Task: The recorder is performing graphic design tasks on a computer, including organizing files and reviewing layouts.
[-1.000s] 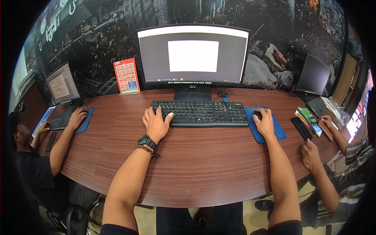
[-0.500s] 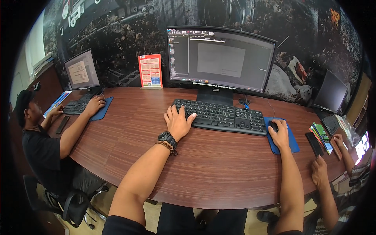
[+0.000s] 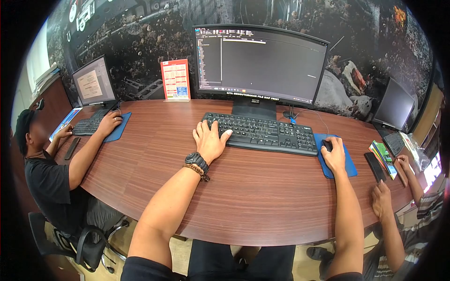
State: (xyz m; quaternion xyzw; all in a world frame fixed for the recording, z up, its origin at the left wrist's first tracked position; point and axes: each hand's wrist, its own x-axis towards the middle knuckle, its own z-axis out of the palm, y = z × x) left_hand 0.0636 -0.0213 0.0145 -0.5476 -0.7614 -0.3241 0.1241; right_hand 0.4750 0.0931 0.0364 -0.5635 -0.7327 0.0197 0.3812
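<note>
head view: left hand (image 3: 209, 142), spread and grasping nothing, lies over the left end of the black keyboard (image 3: 262, 134); right hand (image 3: 333, 158) grasps the mouse (image 3: 326, 146) on the blue pad (image 3: 350, 164). advised: light key contact, short mouse strokes.

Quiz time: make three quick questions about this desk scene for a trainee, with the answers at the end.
1. Which of the person's own hands is on the small black mouse over the blue rectangular mouse pad?

2. True or false: the left hand is at the left end of the long black keyboard.

3. What stands just left of the wide, black-framed monitor?
A. A white ceramic mug
B. An upright red-and-white card
C. A green potted plant

Key: 1. The right hand; 2. True; 3. B.
</note>
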